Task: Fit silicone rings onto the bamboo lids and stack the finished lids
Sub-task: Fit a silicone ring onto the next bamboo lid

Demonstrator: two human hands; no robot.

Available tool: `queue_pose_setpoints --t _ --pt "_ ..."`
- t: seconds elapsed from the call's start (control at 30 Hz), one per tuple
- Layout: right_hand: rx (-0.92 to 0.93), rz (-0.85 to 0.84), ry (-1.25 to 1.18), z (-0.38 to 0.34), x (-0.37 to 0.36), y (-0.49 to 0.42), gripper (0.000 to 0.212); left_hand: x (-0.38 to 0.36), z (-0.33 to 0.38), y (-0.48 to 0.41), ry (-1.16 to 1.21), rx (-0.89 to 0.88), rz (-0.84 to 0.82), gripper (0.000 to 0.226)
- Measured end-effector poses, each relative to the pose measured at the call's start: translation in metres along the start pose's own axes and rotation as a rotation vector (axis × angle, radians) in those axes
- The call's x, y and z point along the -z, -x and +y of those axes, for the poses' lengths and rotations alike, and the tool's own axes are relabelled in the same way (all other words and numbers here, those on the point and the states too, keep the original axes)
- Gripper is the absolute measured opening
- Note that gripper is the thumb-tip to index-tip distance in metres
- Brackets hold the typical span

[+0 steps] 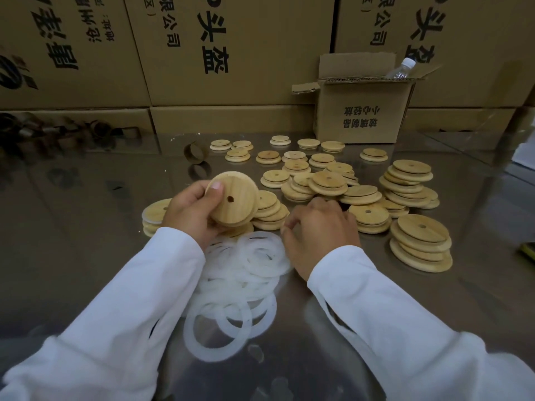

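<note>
Progress: early stage. Reference point is the heap of translucent white silicone rings [240,273] on the shiny steel counter [86,241].

Just beyond the heap's left edge, the left hand [189,215] holds one round bamboo lid [234,201] raised and tilted, thumb and fingers curled round its rim. No ring shows on it.

At the heap's far right edge, the right hand [318,230] has its fingers curled downward. Whether they pinch a ring cannot be told.

Beyond the heap to the left, a short stack of lids [152,212] appears ringed, hence finished. Beyond and to the right, many loose bamboo lids [327,180] remain unfitted.
</note>
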State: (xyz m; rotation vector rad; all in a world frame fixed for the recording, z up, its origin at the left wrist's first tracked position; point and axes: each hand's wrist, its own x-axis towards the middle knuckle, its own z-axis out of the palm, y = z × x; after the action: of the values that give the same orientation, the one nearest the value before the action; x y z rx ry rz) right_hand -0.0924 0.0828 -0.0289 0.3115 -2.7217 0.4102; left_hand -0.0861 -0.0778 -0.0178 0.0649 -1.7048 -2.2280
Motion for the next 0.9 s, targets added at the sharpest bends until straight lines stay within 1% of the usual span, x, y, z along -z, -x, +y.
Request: queue_pose_setpoints --t 0.1,0.17,0.27,0.33,0.4,0.43,0.5,0.57,0.6,0.63,0.7,0.77,0.8,0.87,0.9 --pt "-0.018 -0.064 -0.006 -0.003 -0.004 0.001 0.028 -0.002 0.001 0.001 0.072 0.075 -0.014 0.023" --pt "-0.016 -0.099 0.011 -0.003 -0.005 0.001 0.03 -0.003 0.001 0.002 0.059 0.087 -0.038 0.021" --pt "-0.014 -0.108 -0.067 -0.003 -0.005 0.0 0.019 -0.003 0.001 0.003 0.022 0.097 -0.055 0.02" --pt "-0.012 -0.067 -0.104 -0.004 -0.004 -0.001 0.012 -0.003 0.001 0.002 0.012 0.103 -0.052 0.02" --pt "-0.022 0.042 -0.194 -0.003 -0.002 -0.002 0.007 -0.002 0.001 0.002 0.005 0.115 -0.039 0.019" --pt "-0.038 0.119 -0.297 -0.002 0.0 -0.003 0.007 -0.002 0.001 0.002 0.002 0.126 -0.041 0.019" --pt "-0.052 0.309 -0.588 -0.002 0.005 -0.004 0.011 -0.001 0.002 0.002 0.011 0.144 -0.063 0.021" --pt "-0.006 0.488 -0.83 -0.005 0.011 -0.004 0.012 0.0 0.002 0.002 0.024 0.155 -0.092 0.023" --pt "0.023 0.531 -0.91 -0.006 0.014 -0.004 0.014 0.0 0.002 0.002 0.026 0.159 -0.099 0.024" --pt "0.04 0.539 -0.984 -0.008 0.016 -0.003 0.016 0.0 0.002 0.003 0.025 0.167 -0.101 0.024" --pt "0.04 0.465 -1.148 -0.009 0.019 -0.003 0.017 -0.001 0.002 0.003 0.024 0.187 -0.102 0.024" --pt "0.007 0.273 -1.33 -0.01 0.021 -0.003 0.014 -0.003 0.003 0.003 0.049 0.202 -0.089 0.023" --pt "-0.002 0.163 -1.38 -0.011 0.021 -0.003 0.014 -0.003 0.004 0.003 0.055 0.209 -0.08 0.025" --pt "-0.015 -0.001 -1.361 -0.012 0.018 -0.002 0.016 -0.004 0.003 0.002 0.043 0.233 -0.074 0.034" --pt "-0.04 -0.046 -1.316 -0.013 0.016 -0.001 0.016 -0.005 0.002 0.001 0.022 0.246 -0.08 0.04"
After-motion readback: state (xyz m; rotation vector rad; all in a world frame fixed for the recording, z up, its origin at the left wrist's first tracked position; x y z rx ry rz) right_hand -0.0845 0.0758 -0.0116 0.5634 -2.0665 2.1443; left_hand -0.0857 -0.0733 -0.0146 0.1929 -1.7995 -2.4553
